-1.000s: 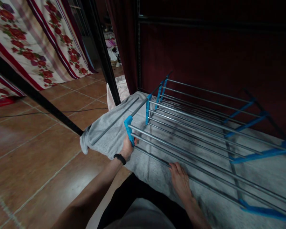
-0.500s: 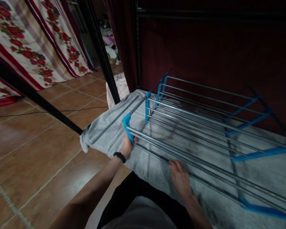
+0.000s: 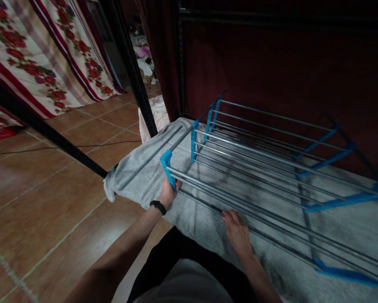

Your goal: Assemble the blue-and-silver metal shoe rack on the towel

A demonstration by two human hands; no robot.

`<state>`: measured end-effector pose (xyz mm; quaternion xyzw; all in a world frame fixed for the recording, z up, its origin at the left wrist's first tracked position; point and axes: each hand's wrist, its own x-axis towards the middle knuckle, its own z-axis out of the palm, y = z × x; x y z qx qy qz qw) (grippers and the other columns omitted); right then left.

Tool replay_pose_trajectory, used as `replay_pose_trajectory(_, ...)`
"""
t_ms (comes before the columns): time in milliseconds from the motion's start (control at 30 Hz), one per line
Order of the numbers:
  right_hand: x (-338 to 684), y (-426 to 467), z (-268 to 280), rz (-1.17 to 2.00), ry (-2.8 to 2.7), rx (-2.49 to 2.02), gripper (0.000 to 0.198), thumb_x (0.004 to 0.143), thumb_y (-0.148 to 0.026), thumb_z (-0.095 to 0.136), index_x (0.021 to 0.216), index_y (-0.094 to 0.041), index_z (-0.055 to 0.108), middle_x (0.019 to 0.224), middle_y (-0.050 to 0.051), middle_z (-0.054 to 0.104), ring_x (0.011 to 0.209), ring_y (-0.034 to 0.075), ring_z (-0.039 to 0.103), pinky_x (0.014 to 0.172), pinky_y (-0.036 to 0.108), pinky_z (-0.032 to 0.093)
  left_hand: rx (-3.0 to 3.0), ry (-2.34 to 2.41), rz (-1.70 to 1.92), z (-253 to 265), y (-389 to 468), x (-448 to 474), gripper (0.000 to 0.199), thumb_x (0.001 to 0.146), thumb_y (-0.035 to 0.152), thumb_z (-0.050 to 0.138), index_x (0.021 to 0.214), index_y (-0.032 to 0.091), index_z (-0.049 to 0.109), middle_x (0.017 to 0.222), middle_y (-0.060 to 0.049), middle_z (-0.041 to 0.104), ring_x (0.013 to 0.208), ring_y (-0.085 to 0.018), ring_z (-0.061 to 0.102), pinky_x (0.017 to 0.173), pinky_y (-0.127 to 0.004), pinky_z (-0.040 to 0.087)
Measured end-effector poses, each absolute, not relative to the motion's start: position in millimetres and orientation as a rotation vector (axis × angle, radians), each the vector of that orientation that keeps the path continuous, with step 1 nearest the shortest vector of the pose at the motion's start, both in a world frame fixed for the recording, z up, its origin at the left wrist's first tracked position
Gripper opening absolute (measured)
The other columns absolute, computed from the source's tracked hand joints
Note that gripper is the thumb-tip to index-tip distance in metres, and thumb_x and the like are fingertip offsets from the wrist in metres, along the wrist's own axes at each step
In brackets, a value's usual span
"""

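Observation:
A clothes drying rack with grey metal rods [image 3: 258, 155] and blue plastic brackets lies across a grey blanket [image 3: 135, 189]. My left hand [image 3: 167, 189], with a black band on its wrist, is closed round the near left blue bracket [image 3: 167, 165]; part of its fingers is hidden behind it. Farther right, my right hand [image 3: 237, 231] has its fingers curled over the lowest near rod [image 3: 280, 246] of the rack. A loose-looking thin rod [image 3: 151, 156] rests on the blanket left of the rack; whether it joins the rack I cannot tell.
Black metal posts [image 3: 133, 75] stand at the left around the blanket-covered surface. Behind the rack hangs a dark red curtain [image 3: 270, 63]. A floral curtain [image 3: 43, 54] hangs beyond the tiled floor [image 3: 56, 202], where a thin black cable [image 3: 113, 144] runs.
The view has shifted very slightly. Both hands keep their hold on the drying rack, and the rack stays in place on the blanket.

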<state>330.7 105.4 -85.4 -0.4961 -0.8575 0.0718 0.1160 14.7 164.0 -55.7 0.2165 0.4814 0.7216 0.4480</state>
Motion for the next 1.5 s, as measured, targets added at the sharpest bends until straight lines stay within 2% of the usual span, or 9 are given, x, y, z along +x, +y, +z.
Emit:
replay_pose_trajectory(300, 327.8, 107.2, -81.4, 0.277, -2.480, -1.447, 0.034, 0.103, -0.021, 0.035, 0.121, -0.022, 0.063, 0.111, 0.009, 0.068, 0.099, 0.020, 0.065, 0.088, 0.037, 0.052, 0.454, 1.199, 1.797, -57.1, 166.8, 16.7, 0.047, 0.091, 0.047, 0.046, 0.052, 0.021, 0.040, 0.041, 0.002, 0.038, 0.037, -0.011, 0.036, 0.038, -0.024, 0.028)
replay_pose_trajectory(500, 317.7, 85.2, -71.3, 0.056, -2.461, -1.303, 0.041, 0.100, -0.013, 0.036, 0.135, -0.018, 0.056, 0.127, 0.011, 0.064, 0.116, 0.023, 0.060, 0.102, 0.043, 0.048, 0.441, 1.257, 1.832, -48.9, 160.4, 13.9, 0.038, 0.090, 0.045, 0.052, 0.061, 0.020, 0.053, 0.050, 0.000, 0.052, 0.047, -0.015, 0.050, 0.048, -0.027, 0.044)
replay_pose_trajectory(633, 301.4, 53.6, -28.1, -0.003, -2.465, -1.084, 0.049, 0.096, -0.007, 0.037, 0.138, -0.025, 0.055, 0.132, 0.006, 0.063, 0.117, 0.020, 0.061, 0.101, 0.036, 0.049, 0.479, 1.314, 1.951, -24.3, 152.7, 2.6, 0.034, 0.087, 0.052, 0.062, 0.074, 0.020, 0.061, 0.070, -0.001, 0.067, 0.069, -0.017, 0.062, 0.065, -0.027, 0.052)
replay_pose_trajectory(767, 282.2, 50.2, 40.8, -0.181, -2.225, -0.817, 0.045, 0.095, -0.009, 0.046, 0.136, -0.024, 0.056, 0.123, 0.007, 0.067, 0.116, 0.020, 0.061, 0.103, 0.037, 0.046, 0.620, 1.303, 2.035, 23.0, 147.1, -2.4, 0.048, 0.084, 0.065, 0.061, 0.083, 0.017, 0.066, 0.080, -0.004, 0.069, 0.081, -0.019, 0.066, 0.076, -0.028, 0.053)
replay_pose_trajectory(867, 269.3, 72.0, 81.0, -0.318, -2.117, -0.920, 0.038, 0.098, -0.013, 0.049, 0.136, -0.019, 0.054, 0.123, 0.010, 0.066, 0.115, 0.024, 0.060, 0.102, 0.042, 0.043, 0.759, 1.229, 1.989, 59.2, 145.7, 3.2, 0.056, 0.087, 0.070, 0.053, 0.083, 0.016, 0.065, 0.072, -0.005, 0.067, 0.074, -0.020, 0.066, 0.070, -0.030, 0.053)
replay_pose_trajectory(933, 263.0, 89.1, 95.1, -0.356, -2.184, -1.070, 0.033, 0.100, -0.020, 0.051, 0.132, -0.016, 0.056, 0.118, 0.011, 0.067, 0.104, 0.024, 0.062, 0.095, 0.041, 0.045, 0.826, 1.193, 1.906, 75.2, 145.5, 8.3, 0.057, 0.089, 0.071, 0.048, 0.081, 0.017, 0.064, 0.068, -0.005, 0.064, 0.067, -0.020, 0.064, 0.063, -0.029, 0.051)
replay_pose_trajectory(1033, 257.6, 107.5, 99.7, -0.360, -2.309, -1.166, 0.025, 0.098, -0.023, 0.056, 0.122, -0.017, 0.061, 0.099, 0.007, 0.068, 0.088, 0.021, 0.062, 0.081, 0.037, 0.046, 0.888, 1.216, 1.807, 84.3, 145.8, 13.6, 0.061, 0.090, 0.072, 0.042, 0.074, 0.017, 0.062, 0.062, -0.004, 0.060, 0.056, -0.017, 0.057, 0.053, -0.027, 0.046)
replay_pose_trajectory(1167, 256.5, 115.7, 94.8, -0.364, -2.356, -1.149, 0.020, 0.096, -0.018, 0.059, 0.116, -0.019, 0.063, 0.095, 0.004, 0.066, 0.087, 0.020, 0.061, 0.078, 0.035, 0.043, 0.881, 1.261, 1.836, 82.4, 147.6, 17.3, 0.063, 0.091, 0.072, 0.038, 0.071, 0.017, 0.061, 0.057, -0.002, 0.054, 0.045, -0.012, 0.047, 0.043, -0.025, 0.037)
replay_pose_trajectory(1500, 256.9, 121.0, 98.2, -0.398, -2.344, -1.107, 0.019, 0.096, -0.020, 0.060, 0.115, -0.017, 0.063, 0.093, 0.004, 0.066, 0.085, 0.020, 0.059, 0.076, 0.035, 0.040, 0.878, 1.309, 1.891, 82.8, 151.5, 22.6, 0.056, 0.092, 0.064, 0.043, 0.065, 0.017, 0.057, 0.046, 0.002, 0.043, 0.041, -0.010, 0.040, 0.042, -0.023, 0.031)
